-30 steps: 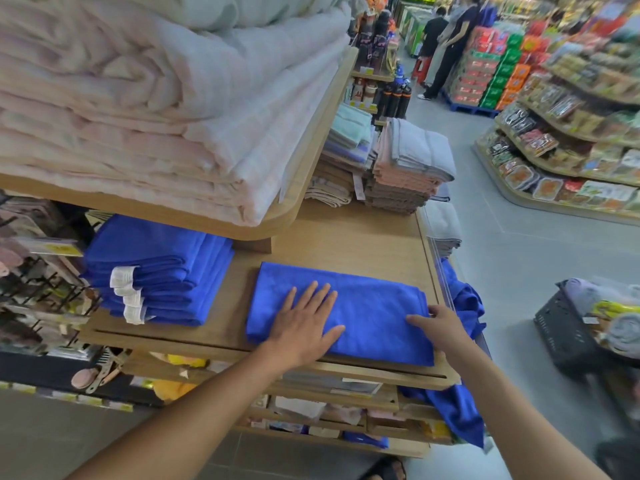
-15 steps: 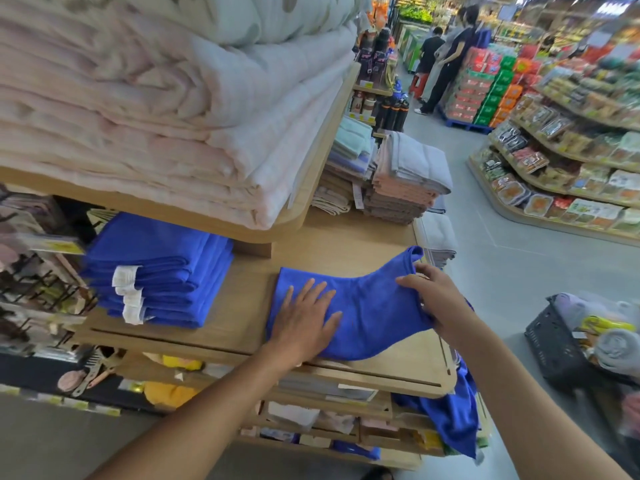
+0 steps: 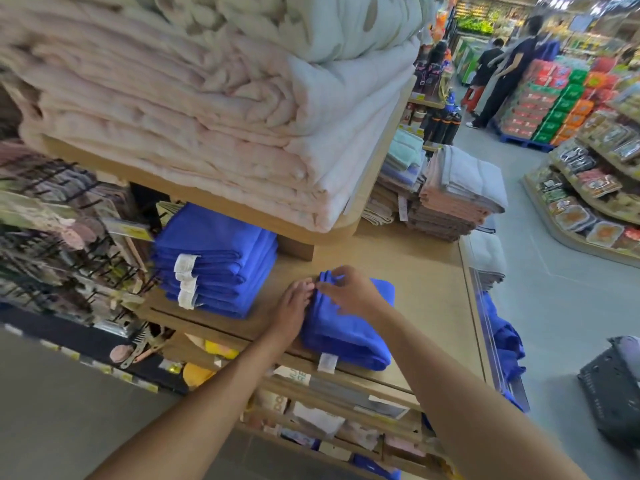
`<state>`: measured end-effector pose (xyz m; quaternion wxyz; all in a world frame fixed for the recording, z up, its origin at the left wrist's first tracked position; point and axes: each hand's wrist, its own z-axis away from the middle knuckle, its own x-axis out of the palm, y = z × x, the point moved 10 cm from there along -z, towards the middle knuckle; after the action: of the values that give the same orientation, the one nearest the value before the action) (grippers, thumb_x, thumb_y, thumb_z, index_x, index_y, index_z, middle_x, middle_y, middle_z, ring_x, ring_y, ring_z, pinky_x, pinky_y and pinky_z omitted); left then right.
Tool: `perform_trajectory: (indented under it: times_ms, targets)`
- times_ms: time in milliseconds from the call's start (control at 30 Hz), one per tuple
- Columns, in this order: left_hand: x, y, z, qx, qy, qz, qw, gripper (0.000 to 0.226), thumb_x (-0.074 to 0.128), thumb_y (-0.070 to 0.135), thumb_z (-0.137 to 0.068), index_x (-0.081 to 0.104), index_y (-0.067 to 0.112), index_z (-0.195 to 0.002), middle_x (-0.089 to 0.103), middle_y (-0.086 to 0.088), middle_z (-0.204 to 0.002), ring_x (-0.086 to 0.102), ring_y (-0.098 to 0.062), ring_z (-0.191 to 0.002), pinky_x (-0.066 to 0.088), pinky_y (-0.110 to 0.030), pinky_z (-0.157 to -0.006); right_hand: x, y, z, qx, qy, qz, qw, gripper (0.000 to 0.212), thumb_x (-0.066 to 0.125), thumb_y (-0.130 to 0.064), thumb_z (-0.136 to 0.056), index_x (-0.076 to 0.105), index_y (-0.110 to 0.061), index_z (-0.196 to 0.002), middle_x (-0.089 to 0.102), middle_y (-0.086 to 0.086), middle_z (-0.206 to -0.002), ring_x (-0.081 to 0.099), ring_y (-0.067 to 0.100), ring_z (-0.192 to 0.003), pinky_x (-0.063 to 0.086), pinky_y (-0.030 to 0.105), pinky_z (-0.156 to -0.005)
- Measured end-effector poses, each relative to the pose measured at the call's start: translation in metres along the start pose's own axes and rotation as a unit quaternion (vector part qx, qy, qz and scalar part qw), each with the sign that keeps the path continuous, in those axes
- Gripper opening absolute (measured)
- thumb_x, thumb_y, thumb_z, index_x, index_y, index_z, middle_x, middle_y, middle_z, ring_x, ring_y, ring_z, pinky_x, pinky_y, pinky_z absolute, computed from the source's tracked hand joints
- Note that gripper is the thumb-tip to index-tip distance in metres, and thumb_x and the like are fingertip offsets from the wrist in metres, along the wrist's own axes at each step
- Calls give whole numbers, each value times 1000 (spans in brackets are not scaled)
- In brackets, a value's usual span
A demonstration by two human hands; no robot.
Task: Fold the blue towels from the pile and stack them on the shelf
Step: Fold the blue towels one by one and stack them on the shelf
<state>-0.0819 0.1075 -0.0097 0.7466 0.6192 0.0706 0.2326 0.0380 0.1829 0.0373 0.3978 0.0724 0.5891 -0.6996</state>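
Wooden shelf (image 3: pixel 415 268) carries the folded towel (image 3: pixel 349 330) beside the stack (image 3: pixel 214 258), right hand (image 3: pixel 349 292) pinching its far corner, left hand (image 3: pixel 292 308) pressing straight fingers (image 3: pixel 306 286) to the edge; soft, light, floppy, it likely wants gripping through all layers.

Right hand (image 3: pixel 349 292) hides corner of blue towel (image 3: pixel 346 336)
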Motion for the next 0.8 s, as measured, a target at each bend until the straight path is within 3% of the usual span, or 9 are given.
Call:
perform_trajectory:
  times_ms: [100, 167, 233, 300, 400, 467, 567, 800]
  targets:
    - [-4, -1, -1, -14, -5, -61, 998, 35, 39, 17, -110, 50, 4, -140, 53, -17, -145, 52, -23, -131, 43, -34, -110, -41, 23, 8, -29, 110, -28, 993, 32, 67, -42, -94, 63, -24, -120, 72, -2, -105, 71, 17, -86, 57, 30, -69]
    - [-4, 17, 5, 64, 3, -212, 975, 35, 46, 17, -106, 52, 12, -141, 54, -7, -145, 50, -19, -134, 38, -38, -115, -89, 54, 22, -36, 216, -29, 975, 21, 63, -34, -96, 67, -25, -115, 73, -2, -106, 69, 16, -90, 47, 22, -67]
    - [15, 41, 20, 200, -1, -364, 910, 40, 50, 19, -102, 53, 15, -142, 53, -1, -147, 45, -18, -139, 34, -35, -117, -123, 93, 37, -18, 275, 6, 961, 25, 59, -28, -99, 65, -18, -121, 70, 3, -117, 66, 21, -102, 48, 28, -77]
    - [52, 43, 35, 277, -50, -494, 823, 47, 48, 30, -102, 48, 18, -148, 41, -2, -158, 29, -22, -150, 23, -37, -123, -134, 134, 49, 20, 274, 118, 954, 36, 53, -29, -101, 59, -12, -133, 60, 10, -135, 59, 29, -118, 47, 39, -97]
    - [83, 5, 35, 208, -113, -642, 729, 57, 28, 51, -105, 31, 29, -157, 15, 2, -169, 4, -20, -157, 9, -45, -126, -127, 168, 63, 25, 253, 271, 928, 46, 46, -34, -104, 53, -8, -142, 50, 13, -150, 48, 33, -134, 38, 46, -114]
    - [84, -15, 28, 151, -133, -677, 708, 61, 22, 55, -104, 20, 31, -160, 6, 4, -171, -2, -19, -157, 5, -47, -126, -124, 172, 66, 13, 258, 301, 918, 51, 44, -38, -105, 51, -9, -146, 47, 12, -155, 44, 31, -142, 34, 46, -119]
    - [89, -24, 10, 132, -156, -692, 692, 62, 20, 56, -104, 13, 33, -161, 1, 6, -171, -6, -17, -157, 3, -48, -126, -123, 172, 64, 16, 264, 313, 912, 53, 42, -39, -104, 50, -10, -147, 46, 11, -156, 41, 29, -144, 32, 45, -121]
    - [120, -17, -83, 79, -188, -692, 693, 64, 26, 53, -101, 10, 37, -161, -3, 6, -171, -7, -19, -157, 0, -50, -126, -124, 172, 65, 19, 270, 309, 912, 54, 44, -42, -101, 51, -14, -146, 47, 7, -156, 42, 25, -144, 33, 43, -121]
